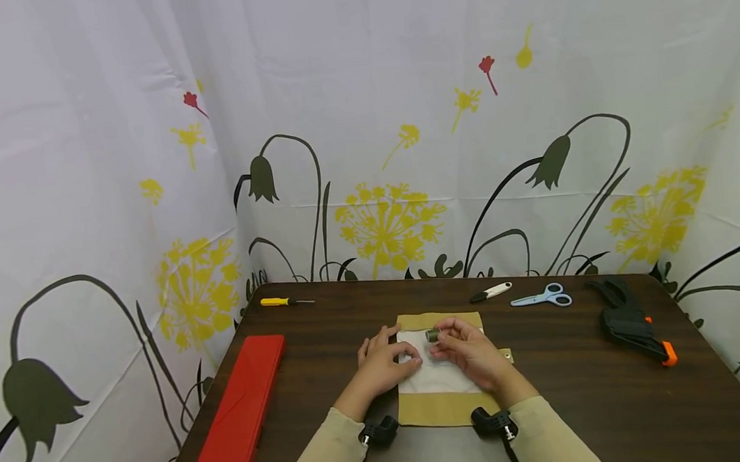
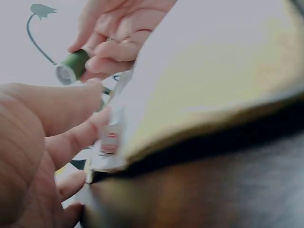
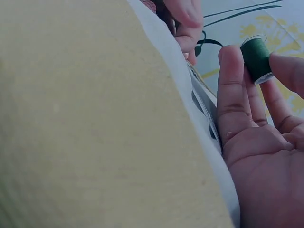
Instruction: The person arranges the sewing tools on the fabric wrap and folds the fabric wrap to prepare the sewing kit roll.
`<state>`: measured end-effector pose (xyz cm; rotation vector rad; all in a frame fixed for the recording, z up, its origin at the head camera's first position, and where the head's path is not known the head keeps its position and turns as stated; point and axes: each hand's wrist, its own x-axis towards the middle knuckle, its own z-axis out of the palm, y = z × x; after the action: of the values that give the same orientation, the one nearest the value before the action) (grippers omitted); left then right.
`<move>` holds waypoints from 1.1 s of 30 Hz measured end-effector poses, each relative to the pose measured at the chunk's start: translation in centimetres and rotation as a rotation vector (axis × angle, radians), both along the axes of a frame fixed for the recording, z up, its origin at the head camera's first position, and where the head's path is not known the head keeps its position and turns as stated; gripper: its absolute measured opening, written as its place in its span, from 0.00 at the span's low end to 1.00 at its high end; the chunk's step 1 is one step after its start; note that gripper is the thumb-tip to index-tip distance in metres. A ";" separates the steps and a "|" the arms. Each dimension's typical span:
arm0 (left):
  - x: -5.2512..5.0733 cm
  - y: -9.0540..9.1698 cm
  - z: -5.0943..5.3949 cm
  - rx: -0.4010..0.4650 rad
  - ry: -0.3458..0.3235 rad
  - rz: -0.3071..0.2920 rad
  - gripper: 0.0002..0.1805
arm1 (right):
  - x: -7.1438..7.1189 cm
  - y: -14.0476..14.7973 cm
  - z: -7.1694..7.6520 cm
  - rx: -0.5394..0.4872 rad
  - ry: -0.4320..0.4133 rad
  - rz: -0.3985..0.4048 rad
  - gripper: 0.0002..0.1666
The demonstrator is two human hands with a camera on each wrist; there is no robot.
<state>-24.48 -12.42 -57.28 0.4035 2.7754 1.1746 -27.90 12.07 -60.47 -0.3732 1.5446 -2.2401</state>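
Note:
A small spool of green thread (image 1: 433,335) is pinched between the thumb and fingers of my right hand (image 1: 474,358), held above a tan cloth piece (image 1: 442,410) with a white middle. In the right wrist view, a loose loop of thread stands out from the top of the green spool (image 3: 257,59). My left hand (image 1: 380,366) is over the cloth's left edge, thumb and index finger bent toward each other. Whether a strand lies between them is too fine to see. A small white piece with red marks (image 2: 110,141) shows near the left fingers in the left wrist view.
On the dark wooden table lie a red flat case (image 1: 244,405) at left and a yellow screwdriver (image 1: 276,302) at the back left. A black-and-white cutter (image 1: 492,292), light-blue scissors (image 1: 546,296) and a black-and-orange clamp (image 1: 629,325) lie toward the right.

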 end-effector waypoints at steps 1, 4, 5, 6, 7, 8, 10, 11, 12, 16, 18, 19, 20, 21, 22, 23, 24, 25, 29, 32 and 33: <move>0.0 0.1 -0.1 -0.005 0.000 0.012 0.05 | 0.0 0.0 -0.1 0.004 0.003 0.002 0.15; 0.0 0.2 -0.3 -0.041 0.006 0.039 0.05 | 0.2 0.0 -0.3 0.026 0.019 0.014 0.19; 0.1 0.2 -0.4 -0.053 0.008 0.044 0.05 | 0.2 0.0 -0.3 0.039 0.026 0.019 0.21; 0.2 0.2 -0.5 -0.063 0.008 0.048 0.05 | 0.3 -0.1 -0.4 0.055 0.034 0.023 0.22; 0.2 0.2 -0.6 -0.066 0.012 0.051 0.05 | 0.4 -0.1 -0.3 0.073 0.045 0.025 0.24; 0.3 0.2 -0.6 -0.070 0.023 0.053 0.04 | 0.4 -0.1 -0.3 0.091 0.055 0.025 0.24; 0.4 0.4 -0.7 -0.067 0.052 0.061 0.04 | 0.5 -0.2 0.0 0.115 0.063 0.015 0.24; 0.4 0.4 -0.7 -0.063 0.066 0.065 0.05 | 0.5 -0.2 0.2 0.124 0.067 0.010 0.23; 0.4 0.5 -0.8 -0.059 0.079 0.068 0.05 | 0.6 -0.3 0.5 0.132 0.069 0.005 0.22; 0.3 0.6 -0.9 -0.050 0.093 0.078 0.07 | 0.5 0.0 1.1 0.165 0.061 0.008 0.18; 0.3 0.6 -1.0 -0.049 0.097 0.076 0.08 | 0.4 0.1 1.2 0.187 0.063 0.017 0.18; 0.3 0.6 -1.0 -0.052 0.096 0.076 0.08 | 0.4 0.2 1.1 0.195 0.062 0.021 0.19; 0.3 0.6 -1.0 -0.053 0.099 0.075 0.08 | 0.4 0.2 1.1 0.201 0.064 0.025 0.19; 0.3 0.6 -1.0 -0.055 0.100 0.076 0.07 | 0.5 0.2 1.1 0.210 0.066 0.021 0.20; 0.3 0.7 -1.0 -0.052 0.101 0.075 0.06 | 0.4 0.2 1.2 0.217 0.068 0.019 0.21; 0.3 0.7 -0.9 -0.049 0.101 0.073 0.05 | 0.5 0.3 1.2 0.223 0.069 0.016 0.22; 0.3 0.7 -0.9 -0.046 0.100 0.073 0.04 | 0.5 0.3 1.2 0.230 0.071 0.016 0.24; 0.3 0.7 -0.9 -0.043 0.098 0.072 0.04 | 0.5 0.3 1.2 0.237 0.070 0.016 0.26; 0.2 0.7 -1.0 -0.046 0.094 0.071 0.03 | 0.4 0.4 1.2 0.306 0.061 0.038 0.27; 0.2 0.6 -1.0 -0.053 0.089 0.073 0.05 | 0.3 0.3 1.2 0.359 0.055 0.044 0.23; 0.2 0.6 -0.9 -0.051 0.086 0.074 0.05 | 0.2 0.2 1.2 0.372 0.055 0.041 0.21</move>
<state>-24.31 -11.82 -58.20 0.3570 2.9107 1.1247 -27.65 12.31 -59.24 -0.3539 1.9157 -1.8708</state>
